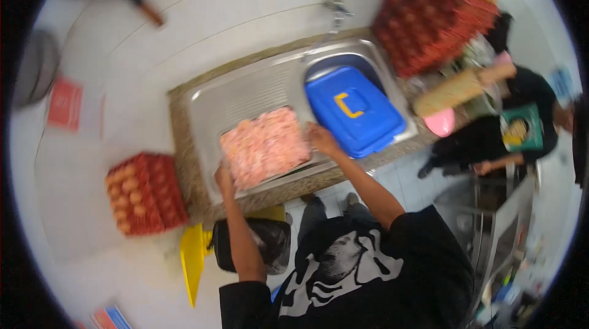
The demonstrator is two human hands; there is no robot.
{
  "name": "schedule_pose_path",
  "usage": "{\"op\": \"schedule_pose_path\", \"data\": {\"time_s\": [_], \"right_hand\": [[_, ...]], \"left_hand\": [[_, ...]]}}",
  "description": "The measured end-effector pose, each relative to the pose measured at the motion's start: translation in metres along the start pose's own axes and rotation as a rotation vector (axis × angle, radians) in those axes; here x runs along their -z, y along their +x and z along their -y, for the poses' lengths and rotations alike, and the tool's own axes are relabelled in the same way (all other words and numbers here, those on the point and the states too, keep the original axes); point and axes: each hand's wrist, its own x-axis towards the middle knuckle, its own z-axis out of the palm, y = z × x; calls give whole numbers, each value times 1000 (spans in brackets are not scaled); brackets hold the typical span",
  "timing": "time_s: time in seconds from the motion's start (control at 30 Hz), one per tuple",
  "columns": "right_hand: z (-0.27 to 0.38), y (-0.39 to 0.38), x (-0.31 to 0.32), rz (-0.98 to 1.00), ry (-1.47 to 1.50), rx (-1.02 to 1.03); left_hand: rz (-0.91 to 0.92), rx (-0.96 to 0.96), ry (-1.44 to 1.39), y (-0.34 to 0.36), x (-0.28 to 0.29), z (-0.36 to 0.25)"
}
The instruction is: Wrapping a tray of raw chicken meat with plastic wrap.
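Observation:
A metal tray of pink chopped pieces, apparently raw meat (264, 145), rests on the steel drainboard (236, 92). My left hand (224, 178) grips the tray's left edge with fingers curled. My right hand (322, 140) is closed on its right edge, beside a blue plastic lidded container (368, 120) sitting over the sink basin (325, 59). A yellow mark or piece (346, 106) is on the blue lid. The undersides of my fingers are hidden at the tray rim.
Stacked red egg trays stand at left (156, 191) and upper right (429, 10). A long beige roll (451, 89) and pink bowl (438, 121) lie beside the sink. A black bin (245, 246) is below. A co-worker (521, 120) stands at right near metal shelving (503, 218).

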Motion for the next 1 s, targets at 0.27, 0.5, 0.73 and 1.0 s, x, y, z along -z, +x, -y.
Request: {"op": "schedule_pose_path", "data": {"time_s": [0.27,0.5,0.73,1.0], "right_hand": [[53,-107,235,-969,-110,-177],[16,-51,366,-1017,-211,73],[19,-19,382,-776,-134,194],[40,-40,404,-606,124,283]], "left_hand": [[-173,-441,247,-27,6,6],[-265,-669,58,-160,-63,-52],[20,-753,-74,-293,-160,-67],[613,-873,-110,-392,-248,-104]]}}
